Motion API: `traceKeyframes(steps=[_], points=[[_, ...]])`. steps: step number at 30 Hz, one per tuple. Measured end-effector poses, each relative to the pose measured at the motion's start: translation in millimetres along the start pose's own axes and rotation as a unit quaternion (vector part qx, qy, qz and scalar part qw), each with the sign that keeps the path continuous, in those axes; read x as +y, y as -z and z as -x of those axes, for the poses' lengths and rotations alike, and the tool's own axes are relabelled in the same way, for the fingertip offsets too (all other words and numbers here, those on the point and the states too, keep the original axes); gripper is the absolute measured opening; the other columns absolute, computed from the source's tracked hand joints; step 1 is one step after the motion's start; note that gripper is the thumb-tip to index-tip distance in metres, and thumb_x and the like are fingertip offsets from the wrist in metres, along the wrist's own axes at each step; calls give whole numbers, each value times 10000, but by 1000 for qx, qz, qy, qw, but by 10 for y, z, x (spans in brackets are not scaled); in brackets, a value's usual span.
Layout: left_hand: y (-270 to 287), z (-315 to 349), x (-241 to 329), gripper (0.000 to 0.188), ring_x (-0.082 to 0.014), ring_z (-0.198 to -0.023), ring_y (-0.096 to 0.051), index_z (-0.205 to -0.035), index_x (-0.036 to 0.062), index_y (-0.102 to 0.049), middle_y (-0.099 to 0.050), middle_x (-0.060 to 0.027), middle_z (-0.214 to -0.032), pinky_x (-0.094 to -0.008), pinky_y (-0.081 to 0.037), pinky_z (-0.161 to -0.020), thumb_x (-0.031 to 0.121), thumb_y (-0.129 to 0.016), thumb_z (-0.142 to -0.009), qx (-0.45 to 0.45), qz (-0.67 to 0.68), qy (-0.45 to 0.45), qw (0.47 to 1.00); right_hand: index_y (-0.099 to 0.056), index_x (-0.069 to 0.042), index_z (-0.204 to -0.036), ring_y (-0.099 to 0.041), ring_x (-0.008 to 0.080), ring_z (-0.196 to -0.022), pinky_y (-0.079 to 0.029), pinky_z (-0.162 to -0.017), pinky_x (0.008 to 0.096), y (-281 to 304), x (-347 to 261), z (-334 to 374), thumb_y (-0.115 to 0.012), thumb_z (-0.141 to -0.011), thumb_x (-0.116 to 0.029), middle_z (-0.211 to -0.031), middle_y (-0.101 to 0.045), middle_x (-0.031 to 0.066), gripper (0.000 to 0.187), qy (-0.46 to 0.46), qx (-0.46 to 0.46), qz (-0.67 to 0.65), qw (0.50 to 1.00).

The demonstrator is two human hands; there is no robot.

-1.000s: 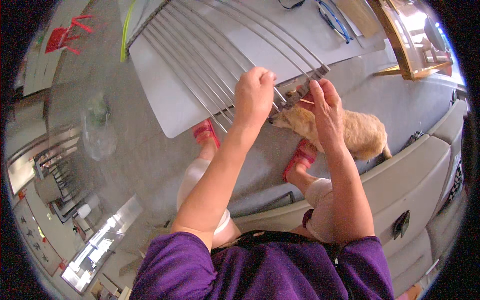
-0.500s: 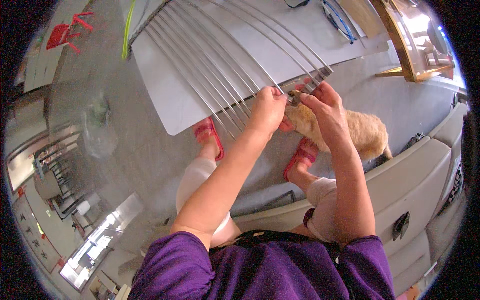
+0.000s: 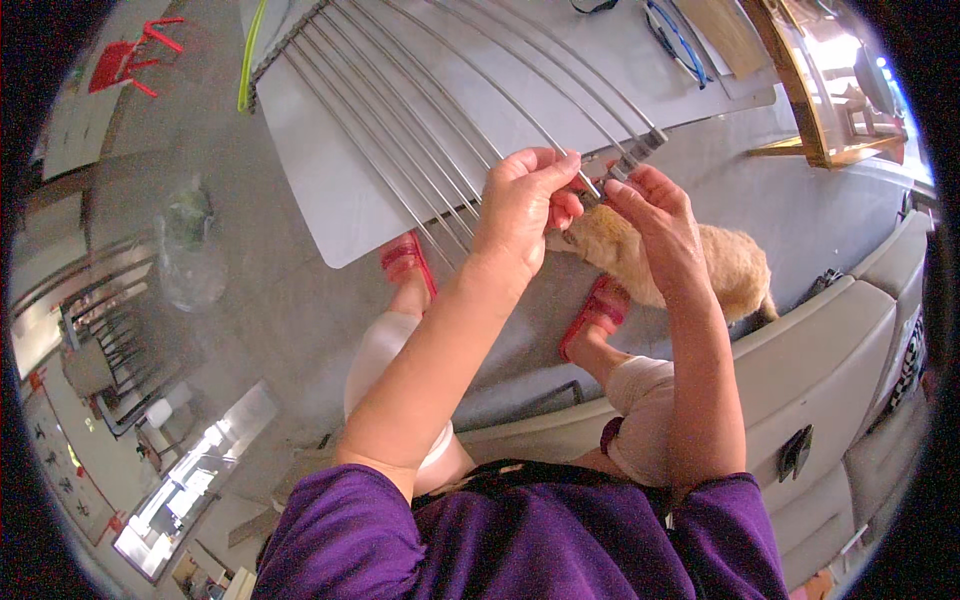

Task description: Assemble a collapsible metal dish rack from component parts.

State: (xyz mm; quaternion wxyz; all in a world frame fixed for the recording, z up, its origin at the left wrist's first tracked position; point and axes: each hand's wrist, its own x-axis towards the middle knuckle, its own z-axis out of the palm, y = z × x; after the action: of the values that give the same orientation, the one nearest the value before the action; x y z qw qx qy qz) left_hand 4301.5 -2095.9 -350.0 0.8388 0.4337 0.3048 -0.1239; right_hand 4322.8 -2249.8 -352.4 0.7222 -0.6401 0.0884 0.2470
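Observation:
A row of thin metal rods (image 3: pixel 652 130) fans across a white tabletop (image 3: pixel 310 190), their far ends joined by a dark grey strip (image 3: pixel 285 45). Their near ends stick out past the table's edge. My left hand (image 3: pixel 513 215) pinches one rod close to its near end between thumb and fingers. Just right of it, my right hand (image 3: pixel 662 220) grips a short grey end strip (image 3: pixel 640 152), into which the rightmost rods run. My right fingers partly cover that strip. The rod tip in my left hand lies close beside the right fingertips; whether it touches the strip I cannot tell.
A ginger cat (image 3: pixel 738 268) stands beneath my right forearm, near my red slippers (image 3: pixel 600 310). Blue-framed glasses (image 3: pixel 680 40) lie on the table's far right. A pale sofa (image 3: pixel 810 330) lies right, a red stool (image 3: pixel 118 65) far left, a clear plastic bag (image 3: pixel 190 260) on the floor.
My left hand has risen slightly and turned, its thumb now on top of the rod. My right hand has barely moved and keeps its hold on the strip.

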Motion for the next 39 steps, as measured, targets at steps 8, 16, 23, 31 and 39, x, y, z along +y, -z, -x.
traceKeyframes(steps=[8, 16, 23, 31, 39], points=[[-73, -12, 69, 114, -111, -579, -580, -837, 55, -556, -627, -60, -749, -207, -416, -477, 154, -609, -848, -24, 7, -27, 999, -553, -45, -889, -531, 75, -695, -424, -596, 212, 99, 20, -20, -608, -849, -219, -789, -579, 2, 187, -16, -30, 3, 999], [-116, -56, 18, 118, -130, -611, -589, -840, 49, -539, -620, -65, -745, -226, -455, -540, 149, -600, -850, -16, 19, -43, 999, -547, -48, -885, -527, 74, -703, -423, -618, 209, 67, -89, 30, -580, -868, -194, -788, -565, -7, 152, -38, -59, 7, 997], [-183, -113, -24, 94, -122, -595, -559, -837, 47, -532, -594, -61, -734, -231, -447, -536, 131, -564, -864, -16, 36, -60, 997, -534, -49, -874, -496, 69, -681, -406, -595, 212, 125, -87, -3, -573, -872, -196, -752, -534, -19, 152, -14, -63, 72, 995], [-212, -109, -29, 72, -127, -580, -542, -848, 47, -525, -579, -61, -746, -240, -434, -538, 113, -532, -878, -4, 44, -57, 997, -534, -47, -862, -479, 63, -707, -391, -623, 211, 122, -83, 8, -566, -873, -184, -752, -520, -25, 141, -30, -58, 45, 997], [-209, -110, -7, 78, -122, -582, -548, -842, 53, -524, -582, -59, -750, -238, -436, -538, 119, -526, -883, -26, 50, -61, 997, -533, -49, -843, -468, 66, -699, -373, -619, 206, 144, -132, 16, -575, -856, -176, -745, -515, -26, 134, -34, -48, 62, 996]])
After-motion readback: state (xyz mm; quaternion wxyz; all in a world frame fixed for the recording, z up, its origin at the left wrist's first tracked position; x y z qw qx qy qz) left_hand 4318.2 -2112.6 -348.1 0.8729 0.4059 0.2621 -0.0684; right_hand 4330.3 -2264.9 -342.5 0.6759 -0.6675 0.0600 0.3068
